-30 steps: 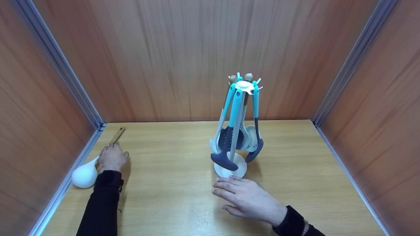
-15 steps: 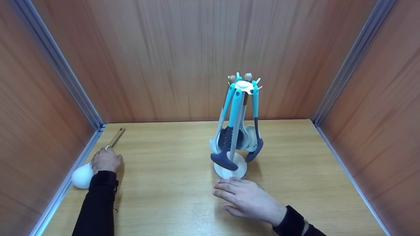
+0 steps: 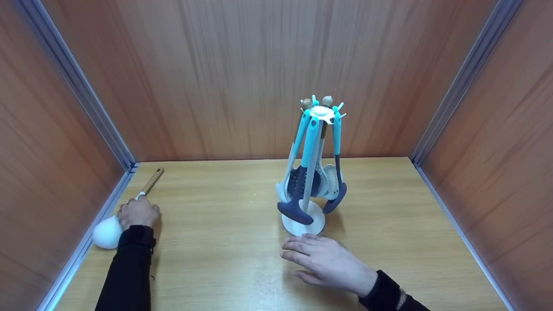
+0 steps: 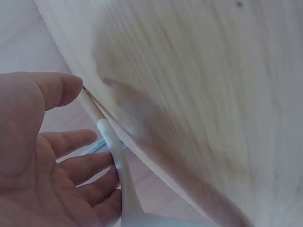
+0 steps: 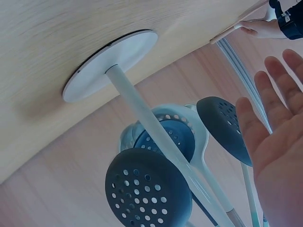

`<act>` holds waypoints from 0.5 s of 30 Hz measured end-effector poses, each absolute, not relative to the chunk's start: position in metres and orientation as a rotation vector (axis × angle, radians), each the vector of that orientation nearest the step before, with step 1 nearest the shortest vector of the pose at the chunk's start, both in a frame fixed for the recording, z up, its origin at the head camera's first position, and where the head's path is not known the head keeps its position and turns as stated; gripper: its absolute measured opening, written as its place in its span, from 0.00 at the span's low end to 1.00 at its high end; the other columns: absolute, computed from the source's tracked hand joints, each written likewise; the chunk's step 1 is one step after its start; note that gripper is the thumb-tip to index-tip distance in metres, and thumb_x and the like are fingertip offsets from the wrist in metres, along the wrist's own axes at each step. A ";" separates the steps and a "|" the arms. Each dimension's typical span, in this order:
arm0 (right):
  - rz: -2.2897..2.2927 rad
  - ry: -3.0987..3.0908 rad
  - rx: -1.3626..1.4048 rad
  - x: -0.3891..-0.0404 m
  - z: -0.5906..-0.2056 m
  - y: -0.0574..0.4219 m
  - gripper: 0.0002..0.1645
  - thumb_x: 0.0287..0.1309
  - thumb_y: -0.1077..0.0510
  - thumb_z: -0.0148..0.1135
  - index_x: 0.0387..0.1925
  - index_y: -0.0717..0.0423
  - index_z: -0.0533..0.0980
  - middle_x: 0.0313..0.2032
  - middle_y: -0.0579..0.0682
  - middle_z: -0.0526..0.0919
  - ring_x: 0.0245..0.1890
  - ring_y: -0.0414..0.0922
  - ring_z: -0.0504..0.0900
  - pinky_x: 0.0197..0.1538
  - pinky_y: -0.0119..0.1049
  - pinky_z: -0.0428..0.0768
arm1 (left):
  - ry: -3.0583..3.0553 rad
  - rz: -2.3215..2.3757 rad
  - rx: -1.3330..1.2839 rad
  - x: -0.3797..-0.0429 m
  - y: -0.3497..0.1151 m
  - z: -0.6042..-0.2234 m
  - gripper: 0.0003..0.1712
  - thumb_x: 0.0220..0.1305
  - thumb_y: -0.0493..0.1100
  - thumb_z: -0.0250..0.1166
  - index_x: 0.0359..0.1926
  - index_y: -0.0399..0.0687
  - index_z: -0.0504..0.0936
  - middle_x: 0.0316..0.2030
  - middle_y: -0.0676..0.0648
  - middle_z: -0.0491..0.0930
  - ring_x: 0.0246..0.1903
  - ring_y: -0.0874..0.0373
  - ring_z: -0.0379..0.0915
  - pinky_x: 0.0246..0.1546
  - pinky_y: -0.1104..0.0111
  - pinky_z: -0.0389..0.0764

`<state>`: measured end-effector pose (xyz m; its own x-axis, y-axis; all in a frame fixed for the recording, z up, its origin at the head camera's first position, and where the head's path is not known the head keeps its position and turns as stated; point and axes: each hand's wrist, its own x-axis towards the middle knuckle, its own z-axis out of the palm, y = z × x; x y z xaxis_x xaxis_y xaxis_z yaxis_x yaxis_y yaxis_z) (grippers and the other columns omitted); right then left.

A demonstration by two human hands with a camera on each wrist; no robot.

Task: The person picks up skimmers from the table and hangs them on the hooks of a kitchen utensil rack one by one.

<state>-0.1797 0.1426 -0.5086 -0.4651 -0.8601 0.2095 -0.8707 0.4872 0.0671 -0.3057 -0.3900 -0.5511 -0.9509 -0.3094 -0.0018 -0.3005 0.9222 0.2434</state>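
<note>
A white ladle (image 3: 107, 233) with a wooden handle lies along the left side of the table, its round bowl towards the front. Over its white neck lies my left hand (image 3: 137, 213). In the left wrist view the fingertips touch or nearly touch the ladle's neck (image 4: 122, 165), while the thumb stands apart from it. My right hand (image 3: 324, 261), fingers extended, is just in front of the white round base (image 3: 317, 220) of a utensil stand (image 3: 321, 113). Several turquoise-handled and wooden-handled utensils hang from the stand. The right wrist view shows the right palm (image 5: 284, 156) holding nothing.
Wooden panels enclose the table (image 3: 224, 224) at the back and both sides. A metal strip (image 3: 71, 255) runs along the left edge, close to the ladle's bowl. Slotted utensils such as a dark perforated skimmer (image 5: 147, 189) hang around the stand's pole.
My left hand has shifted left and slightly nearer along the ladle, from the handle side towards the bowl. The ladle has hardly moved. The right hand and the stand stay in place.
</note>
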 end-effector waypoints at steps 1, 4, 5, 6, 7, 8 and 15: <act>0.076 -2.521 1.488 -0.180 -0.509 0.142 0.30 0.75 0.35 0.58 0.71 0.37 0.73 0.69 0.39 0.79 0.71 0.39 0.78 0.68 0.42 0.83 | -3.047 -0.373 0.485 -0.306 -0.390 -0.551 0.27 0.72 0.46 0.54 0.54 0.21 0.74 0.49 0.17 0.77 0.48 0.19 0.73 0.47 0.35 0.75; 0.085 -2.527 1.491 -0.180 -0.509 0.142 0.30 0.73 0.37 0.61 0.71 0.37 0.73 0.69 0.39 0.79 0.71 0.39 0.78 0.68 0.43 0.82 | -3.052 -0.377 0.498 -0.309 -0.391 -0.550 0.27 0.73 0.46 0.54 0.55 0.21 0.74 0.48 0.17 0.78 0.47 0.20 0.74 0.43 0.36 0.77; 0.089 -2.528 1.493 -0.180 -0.508 0.142 0.30 0.73 0.37 0.62 0.71 0.37 0.73 0.70 0.39 0.79 0.71 0.39 0.78 0.68 0.43 0.82 | -3.055 -0.382 0.500 -0.310 -0.391 -0.549 0.27 0.73 0.46 0.53 0.55 0.22 0.74 0.48 0.18 0.78 0.46 0.20 0.74 0.42 0.36 0.77; 0.091 -2.531 1.494 -0.180 -0.508 0.142 0.30 0.73 0.37 0.61 0.71 0.37 0.73 0.70 0.39 0.79 0.71 0.39 0.78 0.68 0.43 0.82 | -3.056 -0.384 0.501 -0.310 -0.391 -0.548 0.26 0.73 0.46 0.53 0.54 0.22 0.74 0.47 0.18 0.78 0.46 0.21 0.75 0.41 0.37 0.78; 0.091 -2.532 1.495 -0.180 -0.508 0.142 0.30 0.74 0.37 0.60 0.72 0.37 0.73 0.70 0.39 0.79 0.71 0.39 0.78 0.69 0.43 0.82 | -3.056 -0.389 0.505 -0.310 -0.390 -0.547 0.26 0.73 0.46 0.53 0.54 0.22 0.74 0.46 0.19 0.79 0.45 0.22 0.75 0.40 0.37 0.79; 0.091 -2.533 1.496 -0.180 -0.508 0.142 0.30 0.74 0.36 0.59 0.72 0.37 0.73 0.70 0.39 0.79 0.71 0.39 0.77 0.69 0.43 0.82 | -3.058 -0.394 0.508 -0.310 -0.389 -0.546 0.25 0.73 0.46 0.53 0.53 0.23 0.74 0.45 0.19 0.79 0.44 0.22 0.76 0.39 0.37 0.79; 0.111 -2.523 1.494 -0.181 -0.510 0.142 0.31 0.72 0.39 0.64 0.71 0.38 0.73 0.70 0.40 0.79 0.72 0.39 0.77 0.69 0.43 0.82 | -3.077 -0.354 0.496 -0.308 -0.383 -0.539 0.20 0.73 0.42 0.52 0.46 0.24 0.76 0.41 0.22 0.80 0.41 0.25 0.77 0.38 0.36 0.80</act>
<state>-0.1805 0.1419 -0.5098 -0.4656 -0.8585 0.2149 -0.8741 0.4841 0.0402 -0.3084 -0.3830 -0.5393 -0.9499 -0.3108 -0.0315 -0.3099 0.9244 0.2223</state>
